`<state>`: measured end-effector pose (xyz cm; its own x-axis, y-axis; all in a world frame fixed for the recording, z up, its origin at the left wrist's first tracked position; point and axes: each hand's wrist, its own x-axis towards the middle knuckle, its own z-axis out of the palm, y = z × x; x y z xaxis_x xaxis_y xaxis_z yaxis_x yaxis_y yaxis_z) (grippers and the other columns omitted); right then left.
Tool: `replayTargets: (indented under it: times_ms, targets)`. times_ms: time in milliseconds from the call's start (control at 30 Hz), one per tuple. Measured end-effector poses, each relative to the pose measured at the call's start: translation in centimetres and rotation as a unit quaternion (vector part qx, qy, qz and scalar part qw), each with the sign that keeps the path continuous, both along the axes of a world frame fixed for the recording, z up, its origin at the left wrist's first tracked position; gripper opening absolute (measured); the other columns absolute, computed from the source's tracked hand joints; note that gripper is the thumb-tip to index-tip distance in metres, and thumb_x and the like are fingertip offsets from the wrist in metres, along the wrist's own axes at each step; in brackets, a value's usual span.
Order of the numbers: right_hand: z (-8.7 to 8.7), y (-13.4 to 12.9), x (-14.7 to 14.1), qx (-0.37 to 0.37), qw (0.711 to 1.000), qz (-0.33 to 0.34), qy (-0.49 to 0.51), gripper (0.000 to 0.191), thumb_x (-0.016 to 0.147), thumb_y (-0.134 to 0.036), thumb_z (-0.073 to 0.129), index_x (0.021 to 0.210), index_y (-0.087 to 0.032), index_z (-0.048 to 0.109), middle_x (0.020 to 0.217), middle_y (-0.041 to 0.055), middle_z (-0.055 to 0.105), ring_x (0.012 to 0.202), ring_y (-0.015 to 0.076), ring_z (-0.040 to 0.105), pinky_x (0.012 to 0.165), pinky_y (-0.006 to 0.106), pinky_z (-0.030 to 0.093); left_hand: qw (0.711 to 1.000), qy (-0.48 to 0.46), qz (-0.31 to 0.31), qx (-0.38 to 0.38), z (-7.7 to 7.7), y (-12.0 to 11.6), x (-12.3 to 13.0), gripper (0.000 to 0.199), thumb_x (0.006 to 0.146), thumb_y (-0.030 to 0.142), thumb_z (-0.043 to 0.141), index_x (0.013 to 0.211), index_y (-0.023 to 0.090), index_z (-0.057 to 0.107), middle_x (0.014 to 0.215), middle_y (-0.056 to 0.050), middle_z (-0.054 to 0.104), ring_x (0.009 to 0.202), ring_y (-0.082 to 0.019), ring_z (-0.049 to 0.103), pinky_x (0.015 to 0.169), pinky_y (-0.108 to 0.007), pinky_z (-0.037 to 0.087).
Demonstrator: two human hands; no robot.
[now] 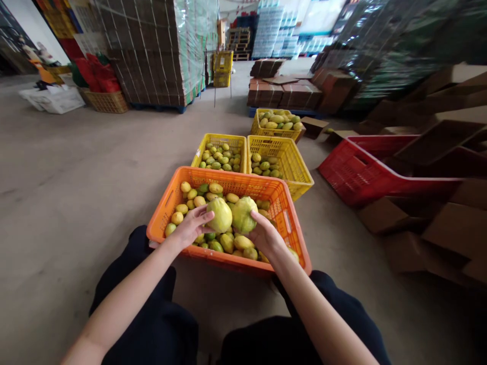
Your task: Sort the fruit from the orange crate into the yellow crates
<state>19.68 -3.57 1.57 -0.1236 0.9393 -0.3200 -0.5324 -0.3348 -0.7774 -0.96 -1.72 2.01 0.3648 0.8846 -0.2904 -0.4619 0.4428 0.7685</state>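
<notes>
My left hand (194,225) holds a smooth, rounded yellow-green fruit (219,215), thumb on its near side. In my right hand (262,230) is a second, greener and slightly lumpy fruit (244,214). The two fruits are held side by side above an orange plastic crate (175,190), close together. Inside that crate lie many loose yellow and green fruits (243,242), some oval and some rounder. I cannot tell the exact kind of fruit. The crate is between my knees.
Behind the orange crate stand two yellow crates, a left one (196,157) and a right one (300,172), both with fruit. A third yellow crate (262,131) is farther back. To the right are a red crate (350,177) and cardboard boxes (456,228). Wrapped pallet stacks (148,50) stand behind.
</notes>
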Motion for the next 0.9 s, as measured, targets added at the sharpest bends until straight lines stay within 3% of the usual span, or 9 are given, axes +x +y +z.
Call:
replayTargets:
  times_ms: [100,200,333,467,567,767,900]
  targets:
    - [0.0,0.1,-0.1,-0.049,0.998,0.033,0.029,0.032,0.081,-0.044,0.063,0.102,-0.02,0.062,0.087,0.0071,0.076,0.089,0.0272,0.073,0.075,0.04,0.061,0.997,-0.047,-0.01,-0.065,-0.4,0.4,-0.2,0.032,0.083,0.025,0.07,0.11,0.008,0.065,0.103,-0.015,0.072,0.1,-0.027,0.07,0.086,-0.037,0.059]
    - [-0.1,0.2,0.0,-0.057,0.997,0.039,0.038,0.03,0.087,-0.041,0.057,0.107,-0.02,0.061,0.085,0.0072,0.076,0.087,0.0264,0.074,0.074,0.04,0.061,0.989,-0.088,-0.009,-0.117,-0.5,0.6,-0.1,0.032,0.093,0.023,0.054,0.12,0.008,0.059,0.101,-0.014,0.073,0.092,-0.025,0.072,0.085,-0.038,0.059]
    - [0.0,0.3,0.3,-0.044,0.997,0.04,0.052,0.032,0.085,-0.029,0.055,0.113,-0.017,0.061,0.09,0.0085,0.077,0.092,0.0259,0.073,0.081,0.04,0.059,0.982,-0.124,0.001,-0.143,0.0,0.5,0.0,0.037,0.094,0.019,0.043,0.127,0.008,0.053,0.099,-0.014,0.073,0.09,-0.026,0.072,0.087,-0.047,0.057]
    - [0.6,0.2,0.1,-0.051,0.992,0.085,0.072,0.039,0.084,-0.028,0.05,0.118,-0.014,0.06,0.094,0.0095,0.076,0.094,0.0264,0.072,0.084,0.041,0.058,0.981,-0.107,0.014,-0.164,0.8,0.1,0.2,0.035,0.093,0.025,0.046,0.123,0.011,0.055,0.103,-0.013,0.071,0.096,-0.028,0.07,0.09,-0.053,0.055]
    - [0.6,-0.1,-0.5,-0.054,0.991,0.102,0.066,0.037,0.082,-0.03,0.052,0.115,-0.015,0.062,0.092,0.0087,0.076,0.09,0.0262,0.072,0.079,0.04,0.059,0.98,-0.082,0.031,-0.176,1.1,-0.2,0.5,0.03,0.091,0.028,0.054,0.119,0.016,0.057,0.106,-0.01,0.07,0.098,-0.025,0.069,0.09,-0.048,0.056]
    - [-0.9,-0.4,-1.9,-0.069,0.992,0.079,0.067,0.022,0.08,-0.035,0.067,0.096,-0.02,0.066,0.083,0.0041,0.074,0.066,0.0183,0.07,0.049,0.026,0.054,0.974,-0.056,0.082,-0.205,0.9,-0.2,1.2,0.021,0.09,0.031,0.059,0.104,0.017,0.062,0.088,-0.006,0.071,0.081,-0.02,0.07,0.077,-0.038,0.06]
    - [-0.9,0.0,-2.3,-0.097,0.991,0.022,0.09,0.018,0.083,-0.034,0.062,0.088,-0.018,0.068,0.075,0.0041,0.074,0.064,0.0176,0.07,0.052,0.025,0.054,0.965,-0.1,0.097,-0.223,0.2,0.1,1.6,0.028,0.094,0.038,0.049,0.1,0.014,0.063,0.08,-0.008,0.069,0.069,-0.019,0.068,0.065,-0.032,0.058]
